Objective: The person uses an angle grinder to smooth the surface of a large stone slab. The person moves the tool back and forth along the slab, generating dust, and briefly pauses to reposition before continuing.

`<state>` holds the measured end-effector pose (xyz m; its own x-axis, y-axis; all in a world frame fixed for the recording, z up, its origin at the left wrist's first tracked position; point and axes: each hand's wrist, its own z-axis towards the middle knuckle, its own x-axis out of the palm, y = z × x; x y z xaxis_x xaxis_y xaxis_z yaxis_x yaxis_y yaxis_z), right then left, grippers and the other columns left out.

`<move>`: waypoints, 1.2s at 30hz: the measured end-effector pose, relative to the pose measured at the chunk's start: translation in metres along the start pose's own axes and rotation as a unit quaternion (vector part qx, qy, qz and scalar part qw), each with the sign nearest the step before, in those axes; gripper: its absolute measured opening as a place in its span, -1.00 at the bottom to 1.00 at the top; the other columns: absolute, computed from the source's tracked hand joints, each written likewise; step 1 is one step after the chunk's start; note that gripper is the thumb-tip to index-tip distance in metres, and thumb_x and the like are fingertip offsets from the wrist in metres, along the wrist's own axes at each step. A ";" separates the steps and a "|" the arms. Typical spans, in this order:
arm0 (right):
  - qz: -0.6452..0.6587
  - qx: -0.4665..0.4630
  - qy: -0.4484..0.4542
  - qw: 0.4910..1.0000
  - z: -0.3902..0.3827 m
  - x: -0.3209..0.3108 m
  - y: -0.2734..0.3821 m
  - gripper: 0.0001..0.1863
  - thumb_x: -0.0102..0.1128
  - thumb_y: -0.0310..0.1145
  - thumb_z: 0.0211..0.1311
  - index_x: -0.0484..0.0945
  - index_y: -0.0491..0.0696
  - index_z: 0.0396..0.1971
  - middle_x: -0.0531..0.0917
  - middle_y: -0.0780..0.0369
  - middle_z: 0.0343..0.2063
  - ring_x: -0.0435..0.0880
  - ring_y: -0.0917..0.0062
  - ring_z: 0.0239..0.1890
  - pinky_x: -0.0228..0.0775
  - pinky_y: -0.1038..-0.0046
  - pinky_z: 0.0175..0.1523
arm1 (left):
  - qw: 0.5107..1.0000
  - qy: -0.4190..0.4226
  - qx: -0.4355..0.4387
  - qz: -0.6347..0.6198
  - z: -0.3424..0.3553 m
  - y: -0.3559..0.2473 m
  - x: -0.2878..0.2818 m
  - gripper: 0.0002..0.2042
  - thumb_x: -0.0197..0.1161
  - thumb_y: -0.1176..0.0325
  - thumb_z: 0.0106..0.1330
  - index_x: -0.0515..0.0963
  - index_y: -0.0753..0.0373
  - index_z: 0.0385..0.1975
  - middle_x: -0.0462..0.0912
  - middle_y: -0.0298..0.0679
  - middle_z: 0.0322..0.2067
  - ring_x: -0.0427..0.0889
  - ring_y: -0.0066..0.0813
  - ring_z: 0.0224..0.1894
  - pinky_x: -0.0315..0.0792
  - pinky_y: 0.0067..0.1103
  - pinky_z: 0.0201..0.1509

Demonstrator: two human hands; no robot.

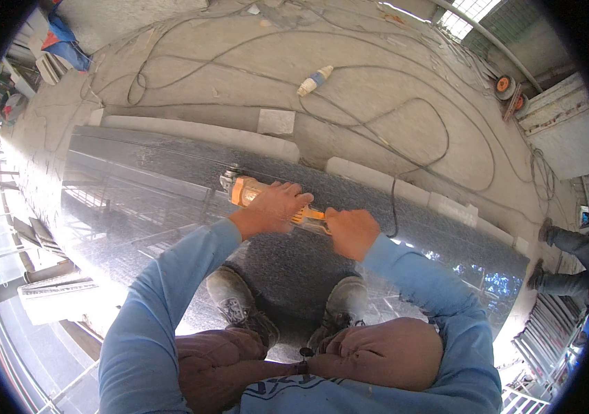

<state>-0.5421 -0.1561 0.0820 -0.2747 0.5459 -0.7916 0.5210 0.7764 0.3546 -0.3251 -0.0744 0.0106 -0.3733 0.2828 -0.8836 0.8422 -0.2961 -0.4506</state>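
A yellow angle grinder [245, 190] rests low over a long polished dark speckled stone slab [122, 165], its metal head at the upper left near a groove or line along the slab's far part. My left hand [277, 207] grips the grinder's body from above. My right hand [350, 231] is wrapped round its rear handle, where a black cord runs off. Both my booted feet are on the slab beneath me, between my arms.
Loose cables [432, 117] loop over the concrete floor with a cylindrical connector [315, 81]. Pale strips [191, 134] edge the slab's far side. Another person's legs [564, 245] stand at right, near metal bars [543, 331]. Railings line the left; a wheeled trolley [505, 87] stands at upper right.
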 end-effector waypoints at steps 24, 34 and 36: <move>0.035 -0.060 -0.049 0.996 0.061 0.029 0.009 -0.79 0.17 -0.40 0.20 0.56 -0.16 -0.20 0.73 0.07 -0.34 0.76 0.18 -0.26 0.61 0.15 -0.17 | 0.998 0.035 -0.049 0.003 -0.025 0.042 -0.012 -0.33 0.52 0.31 -0.18 0.47 0.17 0.07 0.52 -0.12 -0.11 0.54 -0.02 0.03 0.44 -0.21 0.14; 0.031 -0.053 -0.047 0.997 0.061 0.029 0.009 -0.79 0.18 -0.39 0.19 0.56 -0.16 -0.21 0.73 0.08 -0.36 0.77 0.17 -0.29 0.61 0.14 -0.17 | 0.998 0.037 -0.045 0.007 -0.024 0.045 -0.009 -0.34 0.51 0.36 -0.09 0.44 0.16 0.13 0.52 -0.15 -0.10 0.54 -0.10 0.05 0.41 -0.23 0.15; 0.028 -0.047 -0.044 0.998 0.052 0.028 0.005 -0.79 0.18 -0.40 0.18 0.55 -0.17 -0.21 0.73 0.06 -0.38 0.77 0.16 -0.31 0.61 0.14 -0.20 | 0.999 0.029 -0.034 0.007 -0.021 0.037 -0.007 -0.34 0.50 0.35 -0.08 0.44 0.17 0.13 0.52 -0.15 -0.11 0.54 -0.10 0.04 0.41 -0.22 0.13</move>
<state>-0.5055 -0.1528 0.0355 -0.1731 0.5634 -0.8079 0.4553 0.7731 0.4416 -0.2836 -0.0680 0.0029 -0.3398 0.3329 -0.8796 0.8726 -0.2373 -0.4269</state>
